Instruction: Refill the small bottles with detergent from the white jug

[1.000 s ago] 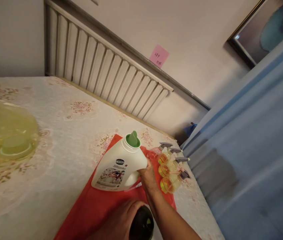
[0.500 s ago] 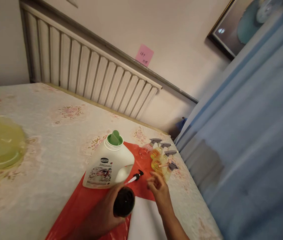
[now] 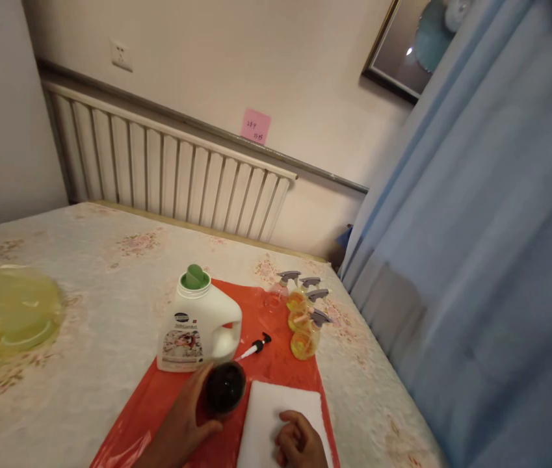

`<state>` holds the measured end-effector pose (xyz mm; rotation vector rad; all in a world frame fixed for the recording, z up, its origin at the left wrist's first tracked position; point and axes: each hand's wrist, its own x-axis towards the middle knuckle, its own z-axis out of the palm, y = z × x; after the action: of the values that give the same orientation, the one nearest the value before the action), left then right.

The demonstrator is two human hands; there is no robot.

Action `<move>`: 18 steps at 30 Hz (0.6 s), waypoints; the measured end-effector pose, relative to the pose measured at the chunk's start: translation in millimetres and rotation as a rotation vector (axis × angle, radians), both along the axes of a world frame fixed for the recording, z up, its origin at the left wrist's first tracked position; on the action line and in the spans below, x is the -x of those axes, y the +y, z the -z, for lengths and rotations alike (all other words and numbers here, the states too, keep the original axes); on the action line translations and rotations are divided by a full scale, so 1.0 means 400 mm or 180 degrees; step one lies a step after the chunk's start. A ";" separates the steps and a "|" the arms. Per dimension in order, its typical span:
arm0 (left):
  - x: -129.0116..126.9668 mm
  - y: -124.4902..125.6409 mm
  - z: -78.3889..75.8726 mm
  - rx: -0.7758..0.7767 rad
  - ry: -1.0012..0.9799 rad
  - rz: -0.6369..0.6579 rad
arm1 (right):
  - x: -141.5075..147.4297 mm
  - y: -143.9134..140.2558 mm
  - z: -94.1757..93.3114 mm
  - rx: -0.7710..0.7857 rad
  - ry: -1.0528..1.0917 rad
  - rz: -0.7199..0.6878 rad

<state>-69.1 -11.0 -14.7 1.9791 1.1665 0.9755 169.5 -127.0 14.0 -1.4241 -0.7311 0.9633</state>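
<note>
My left hand (image 3: 183, 422) grips a dark round-topped bottle (image 3: 225, 387) standing on a red plastic sheet (image 3: 168, 406). Resting on a folded white cloth (image 3: 276, 406) is my right hand (image 3: 300, 442), its fingers curled and holding nothing. Just behind the dark bottle stands a white detergent jug (image 3: 200, 328) with an open green spout. A small black-tipped pump piece (image 3: 255, 347) lies on the sheet to the jug's right. Several small spray bottles with grey triggers (image 3: 302, 312) stand in a row at the sheet's right edge, most holding yellow liquid.
The sheet lies on a floral-patterned pale surface (image 3: 85, 305). A yellow translucent plastic item (image 3: 5, 315) sits at the left. A slatted white radiator (image 3: 173, 175) lines the wall behind, with a pink note (image 3: 255, 126) above. A blue curtain (image 3: 475, 247) hangs at right.
My right hand let go of the jug's handle and came back down onto the white cloth. The jug now stands upright on the sheet. The view has tilted level.
</note>
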 end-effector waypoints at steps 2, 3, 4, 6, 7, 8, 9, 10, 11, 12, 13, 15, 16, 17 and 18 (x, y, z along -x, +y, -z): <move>0.034 0.003 0.002 -0.0160 0.0100 -0.0361 | -0.001 -0.008 0.011 -0.0019 0.0029 -0.0040; 0.054 0.008 0.000 -0.0259 0.0154 -0.0553 | -0.002 -0.012 0.016 -0.0028 0.0044 -0.0056; 0.074 0.013 -0.003 -0.0378 0.0201 -0.0765 | -0.003 -0.016 0.020 -0.0038 0.0069 -0.0069; 0.113 0.027 -0.012 -0.0592 0.0322 -0.1019 | -0.004 -0.024 0.025 -0.0042 0.0149 -0.0097; 0.130 0.033 -0.016 -0.0637 0.0390 -0.1050 | -0.004 -0.028 0.026 -0.0039 0.0182 -0.0122; 0.145 0.039 -0.020 -0.0656 0.0467 -0.1053 | -0.005 -0.031 0.025 -0.0036 0.0196 -0.0153; 0.157 0.043 -0.021 -0.0655 0.0554 -0.1056 | -0.006 -0.033 0.021 -0.0031 0.0185 -0.0190; 0.166 0.047 -0.019 -0.0634 0.0646 -0.1039 | -0.008 -0.034 0.014 -0.0025 0.0150 -0.0227; 0.173 0.048 -0.016 -0.0607 0.0734 -0.1021 | -0.011 -0.033 0.005 -0.0017 0.0097 -0.0264; 0.178 0.049 -0.010 -0.0581 0.0811 -0.1004 | -0.014 -0.031 -0.007 0.0000 0.0042 -0.0309; 0.181 0.050 -0.003 -0.0559 0.0873 -0.0991 | -0.018 -0.026 -0.020 0.0022 -0.0008 -0.0356; 0.183 0.050 0.011 -0.0501 0.0965 -0.0994 | -0.026 -0.007 -0.048 0.0066 -0.0081 -0.0429; 0.183 0.049 0.016 -0.0477 0.0998 -0.1017 | -0.030 0.007 -0.060 0.0094 -0.0111 -0.0439; 0.182 0.049 0.019 -0.0459 0.1032 -0.1033 | -0.032 0.024 -0.070 0.0122 -0.0140 -0.0431; 0.181 0.049 0.020 -0.0446 0.1068 -0.1043 | -0.033 0.045 -0.078 0.0157 -0.0170 -0.0410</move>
<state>-141.7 8.4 -22.8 2.1636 1.6900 0.9250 182.6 -108.9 45.0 -1.4644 -0.8521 1.0520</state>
